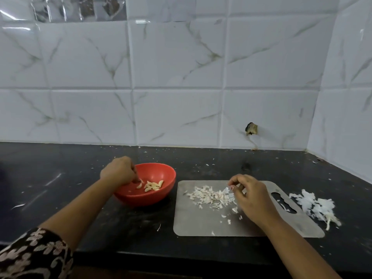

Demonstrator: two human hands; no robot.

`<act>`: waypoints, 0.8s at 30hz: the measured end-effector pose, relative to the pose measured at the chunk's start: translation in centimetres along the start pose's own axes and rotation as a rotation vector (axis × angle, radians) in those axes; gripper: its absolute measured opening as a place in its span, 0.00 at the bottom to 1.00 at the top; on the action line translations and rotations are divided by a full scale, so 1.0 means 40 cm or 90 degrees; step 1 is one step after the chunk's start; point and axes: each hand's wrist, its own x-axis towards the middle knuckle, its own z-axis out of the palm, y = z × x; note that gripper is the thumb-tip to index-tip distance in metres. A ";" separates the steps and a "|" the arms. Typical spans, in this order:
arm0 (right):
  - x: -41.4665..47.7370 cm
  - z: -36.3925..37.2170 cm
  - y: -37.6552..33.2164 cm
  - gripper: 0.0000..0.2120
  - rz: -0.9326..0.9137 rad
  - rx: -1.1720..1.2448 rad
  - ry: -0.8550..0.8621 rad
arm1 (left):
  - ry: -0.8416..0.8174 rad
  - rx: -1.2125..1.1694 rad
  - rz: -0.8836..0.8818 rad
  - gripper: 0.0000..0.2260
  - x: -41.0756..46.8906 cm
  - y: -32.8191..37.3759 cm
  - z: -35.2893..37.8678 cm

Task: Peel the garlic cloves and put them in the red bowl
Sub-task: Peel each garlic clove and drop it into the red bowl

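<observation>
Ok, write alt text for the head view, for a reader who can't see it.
A person's left hand dips its fingers into a red bowl holding peeled garlic cloves, on a dark counter. The right hand pinches at a pile of garlic skins on a grey cutting board beside the bowl; more skins lie right of the board.

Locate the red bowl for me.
Head view, left of centre on the black counter: the red bowl sits just left of the steel cutting board, with the left hand reaching into it above the peeled cloves.
</observation>
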 end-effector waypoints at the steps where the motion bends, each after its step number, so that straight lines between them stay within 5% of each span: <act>1: 0.000 0.000 0.002 0.08 0.000 -0.005 -0.005 | 0.000 0.012 0.007 0.04 0.002 0.006 0.006; 5: -0.001 0.000 0.003 0.08 -0.002 -0.012 -0.001 | 0.044 0.058 0.044 0.04 -0.001 0.028 0.027; 12: 0.009 -0.030 0.030 0.11 0.061 -0.046 0.083 | 0.141 -0.120 0.104 0.10 -0.036 0.074 0.013; 18: -0.004 -0.043 0.052 0.15 0.143 -0.128 -0.013 | 0.207 -0.160 0.323 0.06 -0.142 0.229 0.048; 24: -0.001 -0.044 0.047 0.16 0.135 -0.313 -0.123 | 0.126 -0.048 0.494 0.09 -0.221 0.365 0.166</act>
